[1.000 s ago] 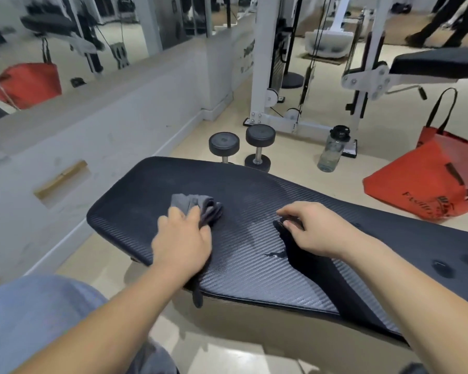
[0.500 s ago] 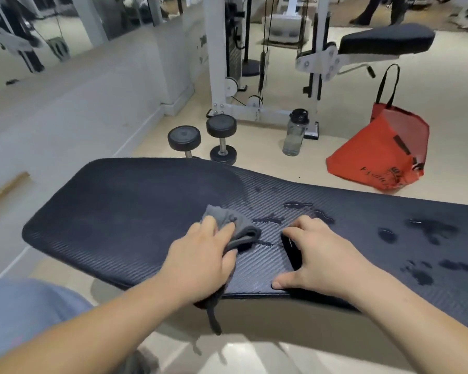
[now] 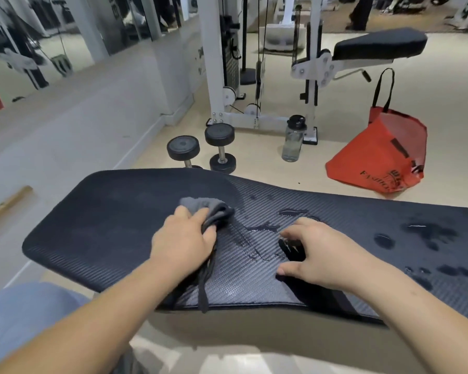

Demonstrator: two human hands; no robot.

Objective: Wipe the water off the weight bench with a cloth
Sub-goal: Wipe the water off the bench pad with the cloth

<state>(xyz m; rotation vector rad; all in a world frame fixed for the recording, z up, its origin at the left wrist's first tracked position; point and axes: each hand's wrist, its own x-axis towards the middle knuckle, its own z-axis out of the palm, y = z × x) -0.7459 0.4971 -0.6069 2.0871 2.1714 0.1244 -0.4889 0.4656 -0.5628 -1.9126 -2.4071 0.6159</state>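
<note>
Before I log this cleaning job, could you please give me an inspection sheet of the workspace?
Surface: weight bench pad, wet at middle and right; left end looks dry.
Job's things: grey cloth bunched on the pad, a strip hanging over the near edge; water puddles beside it.
Clutter: two dumbbells, water bottle, red bag on the floor beyond.
Grippers: left hand grips the cloth; right hand rests on the pad, holding nothing.
Cables: machine cables hang behind.
Surroundings: mirror wall at left, second bench behind.

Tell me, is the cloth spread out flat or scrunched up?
Scrunched up. The grey cloth is bunched in folds, gripped by the left hand, one end dangling over the bench edge.
</note>
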